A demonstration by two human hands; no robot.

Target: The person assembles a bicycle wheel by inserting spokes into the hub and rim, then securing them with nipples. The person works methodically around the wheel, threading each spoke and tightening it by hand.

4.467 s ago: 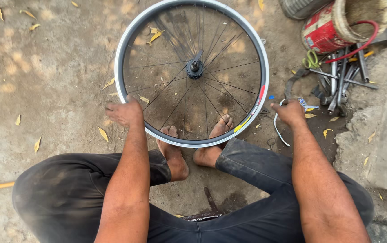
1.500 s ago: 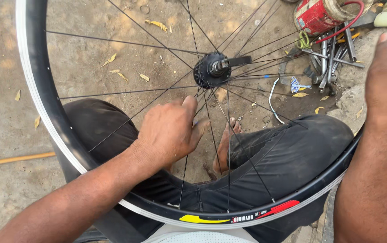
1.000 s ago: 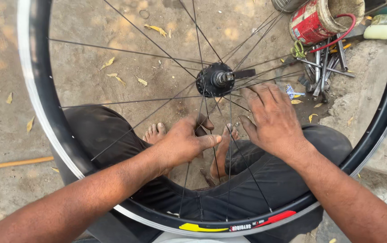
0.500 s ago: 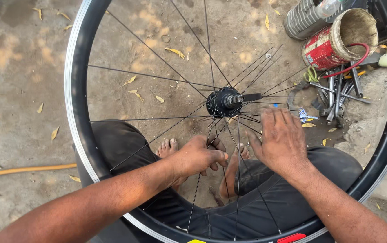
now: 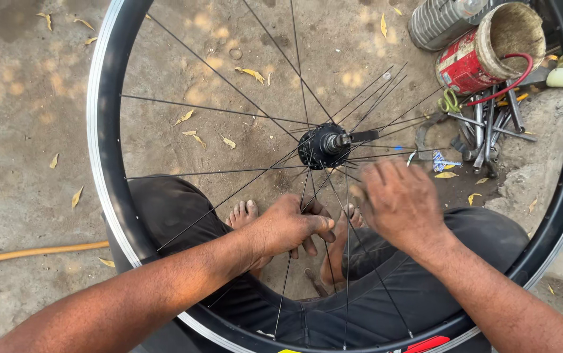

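Note:
A bicycle wheel with a black rim [image 5: 106,196] and thin spokes stands upright over my lap, its black hub [image 5: 321,146] with an axle stub near the middle of the view. My left hand [image 5: 288,227] is closed around a bunch of spokes just below the hub. My right hand [image 5: 399,201] lies flat against the spokes to the right of the hub, fingers spread and blurred. Behind the spokes I see my bare feet [image 5: 243,213] and my legs in dark trousers.
A red tin can [image 5: 484,55] with a red cable and a ribbed metal cylinder [image 5: 440,23] lie at the upper right, above a pile of metal tools [image 5: 487,127]. An orange hose [image 5: 36,252] runs along the ground at left. Dry leaves dot the concrete.
The wheel went from lying flat on the ground to standing upright in front of me. Both hands moved from the rim to the spokes near the hub; the view has shifted slightly.

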